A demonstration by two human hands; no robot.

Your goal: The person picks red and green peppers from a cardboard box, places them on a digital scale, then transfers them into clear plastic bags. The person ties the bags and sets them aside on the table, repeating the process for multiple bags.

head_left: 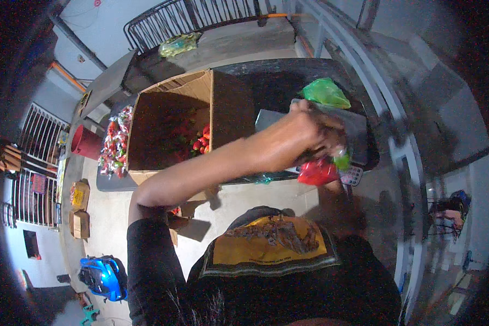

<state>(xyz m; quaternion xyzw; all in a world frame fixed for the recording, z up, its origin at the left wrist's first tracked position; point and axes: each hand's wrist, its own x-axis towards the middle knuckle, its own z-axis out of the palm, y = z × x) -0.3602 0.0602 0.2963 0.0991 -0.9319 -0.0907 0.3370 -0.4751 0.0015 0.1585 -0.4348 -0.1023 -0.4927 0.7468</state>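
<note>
My left arm reaches across to the right over the dark table. My left hand (309, 129) is closed and blurred by motion, its fingers curled at the top of a small red and green plastic-wrapped bundle (316, 171). Behind and below that bundle is my right hand (334, 189), mostly hidden, so its fingers cannot be made out. A phone-like flat thing with coloured round spots (353, 175) lies beside the bundle at the table's near edge. Just beyond my left hand sits a bright green plastic bag (326, 93). A grey flat sheet or case (354, 126) lies under my hands.
An open cardboard box (171, 89) stands left of centre, with small red pieces (202, 141) inside. Left of it hang or lie several clear-wrapped red and green packets (117, 144). A red bucket (87, 142) stands beyond them. Metal railing (364, 60) runs along the right.
</note>
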